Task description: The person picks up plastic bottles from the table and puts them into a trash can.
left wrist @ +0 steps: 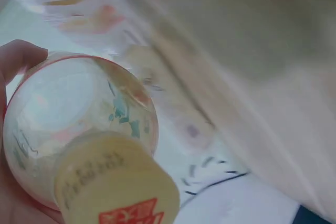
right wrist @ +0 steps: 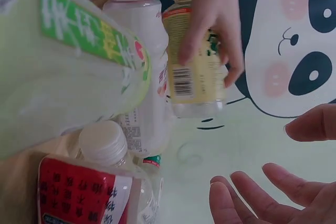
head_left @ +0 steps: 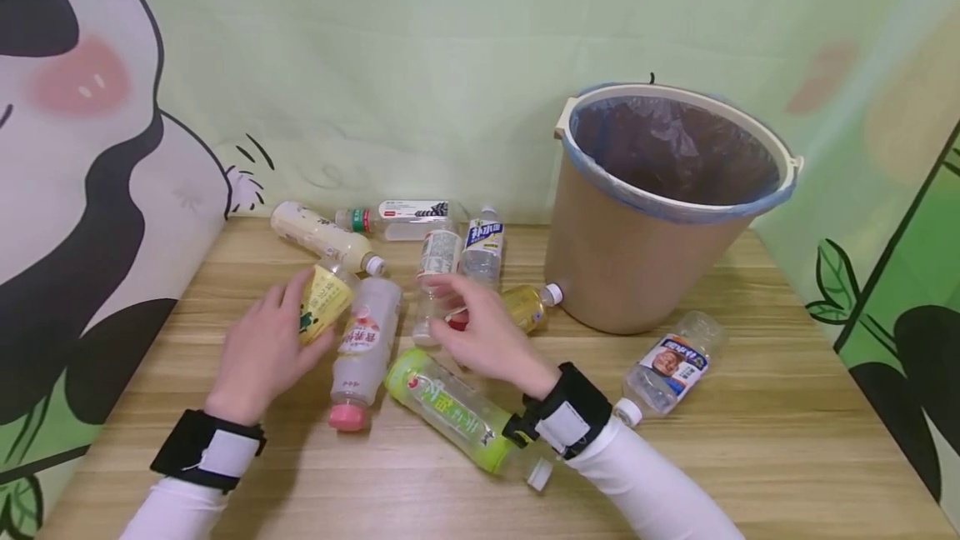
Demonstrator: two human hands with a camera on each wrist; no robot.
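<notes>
My left hand (head_left: 262, 348) grips a clear plastic bottle with a yellow label (head_left: 324, 302). In the right wrist view this bottle (right wrist: 191, 82) has a gold cap and appears lifted; its cap (left wrist: 118, 182) faces the camera in the left wrist view. My right hand (head_left: 487, 332) hovers over the middle bottles, its fingers (right wrist: 247, 187) spread and holding nothing. Beneath it lie a clear bottle with a white label (head_left: 440, 254) and a gold-labelled bottle (head_left: 525, 308). Between my hands are a pink-capped bottle (head_left: 365, 340) and a green-labelled bottle (head_left: 450, 407).
A brown bin (head_left: 630, 265) with a bag liner stands at the back right. A blue-labelled bottle (head_left: 671, 365) lies before it. Along the back are a cream bottle (head_left: 318, 233), a green-capped bottle (head_left: 412, 219) and another clear bottle (head_left: 483, 244). A printed cloth (head_left: 375, 90) hangs behind the table.
</notes>
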